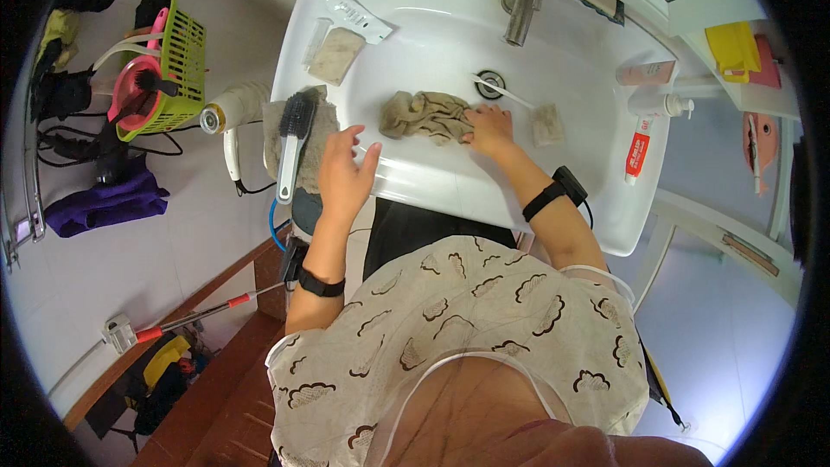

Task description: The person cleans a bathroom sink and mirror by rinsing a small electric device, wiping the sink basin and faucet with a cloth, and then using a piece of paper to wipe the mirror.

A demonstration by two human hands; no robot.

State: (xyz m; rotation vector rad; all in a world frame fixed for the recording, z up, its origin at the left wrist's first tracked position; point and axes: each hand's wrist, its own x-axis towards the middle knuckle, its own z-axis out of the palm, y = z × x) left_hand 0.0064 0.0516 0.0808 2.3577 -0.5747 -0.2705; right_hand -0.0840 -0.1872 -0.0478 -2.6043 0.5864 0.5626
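A wet, crumpled grey-brown cloth lies in the bowl of the white washbasin. At its right end, my right hand grips the cloth between thumb and fingers. My left hand hovers above the basin's front left rim, fingers apart and holding nothing. Beside it, a hairbrush with black bristles and a pale handle rests on a grey cloth. A slim white stick reaches from the drain towards a small worn beige pad, right of my right hand.
A metal faucet overhangs the back. On the left ledge are a white tube and a beige pad; on the right, a red-and-white tube and a pump bottle. A hair dryer and green basket are further left.
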